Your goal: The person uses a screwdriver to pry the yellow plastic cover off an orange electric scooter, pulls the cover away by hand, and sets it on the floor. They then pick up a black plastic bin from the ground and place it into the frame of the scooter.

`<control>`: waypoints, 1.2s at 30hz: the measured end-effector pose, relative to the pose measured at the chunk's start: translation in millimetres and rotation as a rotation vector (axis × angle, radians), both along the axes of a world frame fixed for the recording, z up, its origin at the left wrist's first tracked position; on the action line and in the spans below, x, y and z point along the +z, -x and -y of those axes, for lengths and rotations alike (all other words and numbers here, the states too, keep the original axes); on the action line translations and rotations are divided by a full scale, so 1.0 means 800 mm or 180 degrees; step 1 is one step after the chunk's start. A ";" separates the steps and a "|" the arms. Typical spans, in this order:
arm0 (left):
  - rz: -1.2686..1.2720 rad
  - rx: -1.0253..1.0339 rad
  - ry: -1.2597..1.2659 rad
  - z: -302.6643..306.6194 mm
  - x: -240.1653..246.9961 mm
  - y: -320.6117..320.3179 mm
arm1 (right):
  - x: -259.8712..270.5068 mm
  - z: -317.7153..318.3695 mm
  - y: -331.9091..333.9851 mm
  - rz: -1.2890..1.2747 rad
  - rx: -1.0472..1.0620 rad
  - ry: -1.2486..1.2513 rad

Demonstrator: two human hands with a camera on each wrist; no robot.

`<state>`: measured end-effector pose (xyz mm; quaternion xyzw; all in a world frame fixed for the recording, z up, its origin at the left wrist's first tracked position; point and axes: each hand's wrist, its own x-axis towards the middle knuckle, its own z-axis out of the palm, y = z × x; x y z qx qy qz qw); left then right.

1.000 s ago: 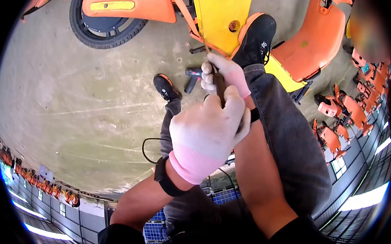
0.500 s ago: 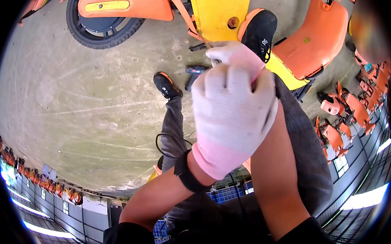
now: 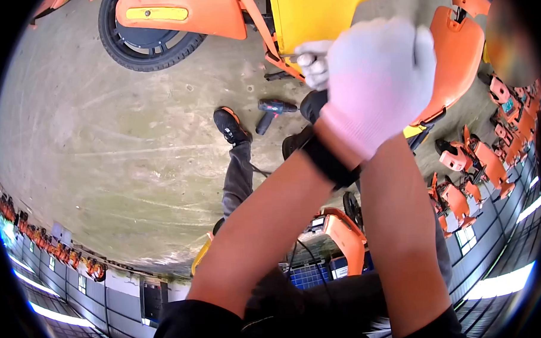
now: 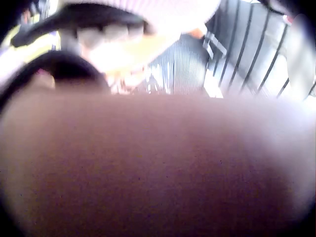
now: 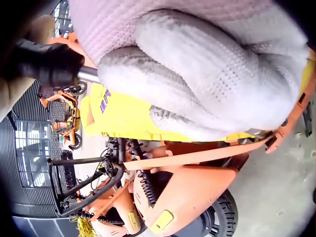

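Observation:
Both hands wear white knit gloves with pink cuffs. My left hand [image 3: 380, 82] grips the black handle of a screwdriver [image 5: 49, 63], though in the head view its fingers are hidden under its own back. Ahead of it, my right hand [image 3: 314, 63] holds the metal shaft, its fingers [image 5: 192, 64] curled around it in the right wrist view. The right hand is close against the lower edge of a yellow panel [image 3: 313, 18] on an orange electric scooter [image 3: 188, 20]. A blurred forearm [image 4: 158, 163] fills most of the left wrist view.
A cordless drill [image 3: 274, 107] lies on the concrete floor [image 3: 114, 133] beside a black shoe [image 3: 228, 126]. The scooter's wheel [image 3: 153, 63] is at the upper left. An orange seat-like panel [image 3: 454, 61] stands to the right, and more orange scooters [image 3: 456, 198] line the sides.
Both hands have moved up in the head view, nearer the yellow panel's lower edge. The left hand has also swung right and now covers the screwdriver handle and part of the right hand.

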<state>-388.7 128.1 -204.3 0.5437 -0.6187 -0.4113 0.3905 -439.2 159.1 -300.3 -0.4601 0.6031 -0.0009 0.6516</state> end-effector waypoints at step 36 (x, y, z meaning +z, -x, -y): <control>0.1134 -0.0156 -0.2649 -0.129 -0.048 -0.313 | -0.044 -0.047 -0.208 -0.1987 -0.2209 -0.0204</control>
